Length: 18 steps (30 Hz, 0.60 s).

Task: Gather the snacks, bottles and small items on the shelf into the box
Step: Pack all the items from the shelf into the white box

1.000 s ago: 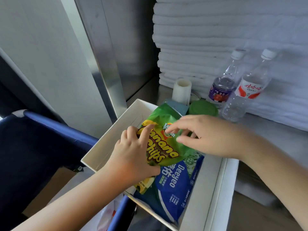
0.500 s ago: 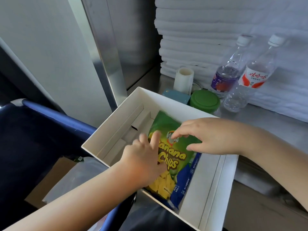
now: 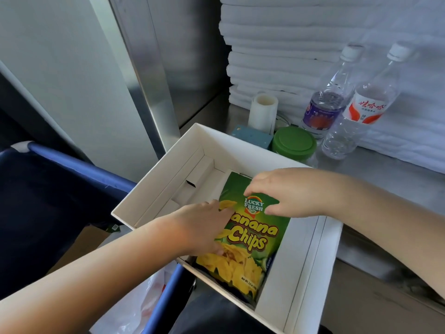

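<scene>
A green "Banana Chips" bag (image 3: 250, 239) lies in the white cardboard box (image 3: 154, 189), on top of a blue packet of which only a sliver shows. My left hand (image 3: 199, 227) rests flat on the bag's left edge. The fingertips of my right hand (image 3: 289, 191) press on the bag's top around the logo. Behind the box on the steel shelf stand a purple-labelled water bottle (image 3: 322, 112), a red-and-white-labelled water bottle (image 3: 361, 112), a green-lidded jar (image 3: 295, 143), a white roll (image 3: 263, 112) and a small teal box (image 3: 252, 138).
A tall stack of folded white towels (image 3: 277, 44) fills the back of the shelf. A steel upright (image 3: 144, 68) rises left of the box. Below left is a dark bin with a blue rim (image 3: 72, 162), and a plastic bag (image 3: 134, 304) lies near the box's front corner.
The banana chips bag has gone down from a raised, tilted position to lie flat in the box, covering the blue packet. Both hands followed it down and now rest on it.
</scene>
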Each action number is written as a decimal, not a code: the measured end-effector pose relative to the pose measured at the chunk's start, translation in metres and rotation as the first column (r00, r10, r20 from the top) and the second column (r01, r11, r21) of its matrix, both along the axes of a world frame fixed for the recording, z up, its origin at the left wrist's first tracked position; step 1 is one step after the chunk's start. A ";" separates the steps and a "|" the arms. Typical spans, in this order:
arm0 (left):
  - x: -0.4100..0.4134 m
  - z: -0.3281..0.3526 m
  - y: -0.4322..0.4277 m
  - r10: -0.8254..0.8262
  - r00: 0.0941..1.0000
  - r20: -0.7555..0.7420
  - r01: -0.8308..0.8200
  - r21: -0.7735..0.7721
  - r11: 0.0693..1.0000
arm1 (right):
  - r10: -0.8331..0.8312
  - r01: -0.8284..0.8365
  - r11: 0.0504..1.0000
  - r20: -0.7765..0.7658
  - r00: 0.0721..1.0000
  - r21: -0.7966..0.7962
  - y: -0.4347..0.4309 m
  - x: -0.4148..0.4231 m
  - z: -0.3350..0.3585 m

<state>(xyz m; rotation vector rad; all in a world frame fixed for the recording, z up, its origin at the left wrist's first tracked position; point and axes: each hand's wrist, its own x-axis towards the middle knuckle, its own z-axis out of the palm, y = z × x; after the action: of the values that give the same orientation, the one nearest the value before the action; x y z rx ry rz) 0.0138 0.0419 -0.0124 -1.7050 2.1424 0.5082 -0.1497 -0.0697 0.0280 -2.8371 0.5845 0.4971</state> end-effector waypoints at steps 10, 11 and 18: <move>0.003 0.006 0.006 0.023 0.999 0.049 -0.023 0.005 1.000 | 0.205 -0.233 0.962 -0.184 0.961 -0.146 -0.009 0.054 -0.030; 0.004 0.007 0.006 0.021 0.998 0.051 -0.022 0.013 1.000 | 0.210 -0.237 0.961 -0.179 0.961 -0.146 -0.009 0.053 -0.032; -0.004 0.010 0.011 -0.001 0.994 0.107 -0.009 0.088 0.996 | 0.282 -0.315 0.910 -0.154 0.947 -0.270 -0.011 0.047 -0.037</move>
<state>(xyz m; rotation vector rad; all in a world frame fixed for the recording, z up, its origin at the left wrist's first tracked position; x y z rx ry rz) 0.0096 0.0527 -0.0023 -1.6505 2.0118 0.4934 -0.1030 -0.0808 -0.0089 -3.2208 0.2533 0.6764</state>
